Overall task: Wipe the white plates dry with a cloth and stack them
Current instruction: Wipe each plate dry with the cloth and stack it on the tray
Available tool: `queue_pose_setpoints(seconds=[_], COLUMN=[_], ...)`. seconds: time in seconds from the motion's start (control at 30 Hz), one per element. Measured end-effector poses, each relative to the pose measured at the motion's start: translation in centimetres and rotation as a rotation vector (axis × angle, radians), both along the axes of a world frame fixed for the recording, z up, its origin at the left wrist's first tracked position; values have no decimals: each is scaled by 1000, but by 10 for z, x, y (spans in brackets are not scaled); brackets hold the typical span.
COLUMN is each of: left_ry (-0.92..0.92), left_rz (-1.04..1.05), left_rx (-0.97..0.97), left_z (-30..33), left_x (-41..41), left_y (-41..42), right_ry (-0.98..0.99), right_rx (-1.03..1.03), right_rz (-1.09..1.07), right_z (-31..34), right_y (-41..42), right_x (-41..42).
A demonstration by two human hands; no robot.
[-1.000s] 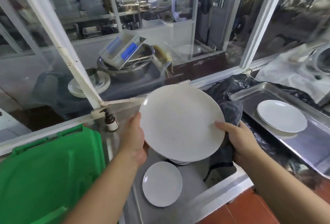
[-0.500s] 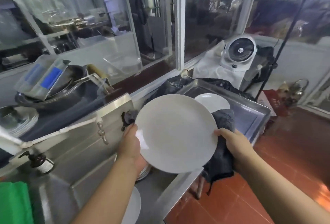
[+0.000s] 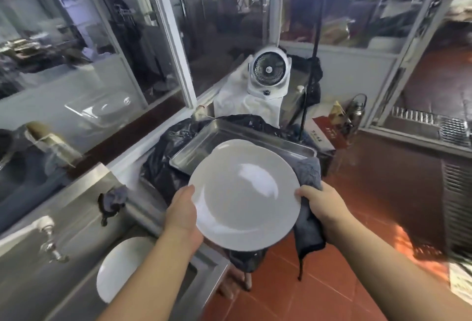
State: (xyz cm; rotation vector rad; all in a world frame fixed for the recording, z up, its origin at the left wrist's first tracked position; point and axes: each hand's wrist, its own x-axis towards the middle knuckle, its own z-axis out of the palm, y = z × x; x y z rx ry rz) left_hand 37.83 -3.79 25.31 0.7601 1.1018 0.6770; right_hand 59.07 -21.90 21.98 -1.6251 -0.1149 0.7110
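1. Glass partitions in white frames wall the room beyond both hands, with red-brown glazed floor tiles below and to the right of the right hand.
2. Brushed stainless-steel sink counter runs left of the left hand; its basin holds a smooth round white plate in the sink below the left forearm.
3. Shallow rectangular steel tray sits on crinkled black plastic sheeting just beyond the hands; a white plate lying in the tray shows only as a sliver.
4. Glossy round white plate held in the air, tilted toward the camera, hangs in front of the tray's near edge.
5. Small white round fan stands further off, behind the tray.
6. Soft dark grey cloth hangs behind the held plate's right rim, its tail drooping toward the floor.
7. Left hand grips the held plate's left rim, thumb on top.
8. Right hand clasps the cloth against the right rim, thumb on the plate's face.
9. Open floor lies right of the right hand.
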Motion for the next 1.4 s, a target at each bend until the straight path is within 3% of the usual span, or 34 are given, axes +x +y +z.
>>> queue_pose_setpoints(seconds=[0.4,0.53,0.8,1.07,1.4], left_ry=[121,134,250,442,655], left_rz=[-83,-203,-138,-161,-22], left_rx=[-26,-16,-127,-67,-42], left_z=[-56,-71,-122,-152,-199], left_x=[95,123,158,193,213], left_y=[93,125,175,207,233], right_ry=[15,-1,-69,-143,-222], right_rx=[-192,-273,-432,-527,-550], right_rz=[25,46,178,298,485], right_z=[-32,-43,-73,-123,-169], right_y=[75,105,161,226,291], right_x=[91,122,184,247,276])
